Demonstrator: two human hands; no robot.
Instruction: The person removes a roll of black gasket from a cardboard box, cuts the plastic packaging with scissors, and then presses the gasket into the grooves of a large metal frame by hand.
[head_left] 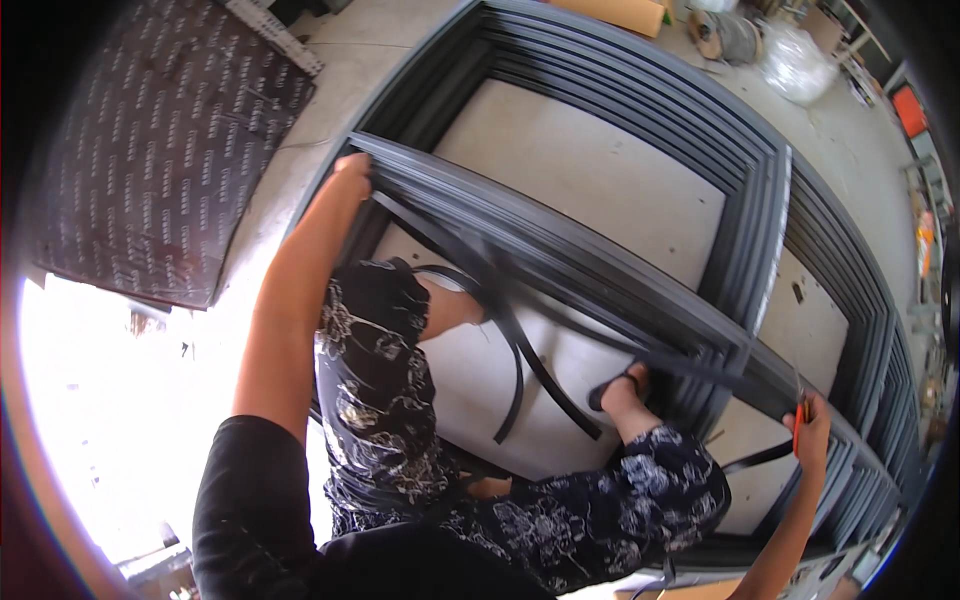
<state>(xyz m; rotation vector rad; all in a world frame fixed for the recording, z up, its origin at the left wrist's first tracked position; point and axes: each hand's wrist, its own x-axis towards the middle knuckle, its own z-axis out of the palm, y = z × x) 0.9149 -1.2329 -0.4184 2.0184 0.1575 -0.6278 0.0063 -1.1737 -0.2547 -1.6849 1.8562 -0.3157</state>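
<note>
My left hand [352, 178] is closed at the near left corner of a dark grey metal frame [600, 255], where a long flat black strip [560, 322] begins. The strip runs slackly along the near side of the frame toward the right. Its loose lengths hang below the frame, over the pale floor between my legs. At the right end, my right hand [812, 430] is wrapped round orange-handled scissors [800, 415] with the thin metal tip pointing up. A piece of black strip also trails from beneath that hand; whether the fingers pinch it too cannot be made out.
Several more grey frames [870, 310] lie stacked and nested around me, and my feet are inside one opening. A dark printed board [170, 150] is at the left. Farther back lie a cable spool [725, 37], a clear plastic bundle [798, 65] and a cardboard box [615, 12].
</note>
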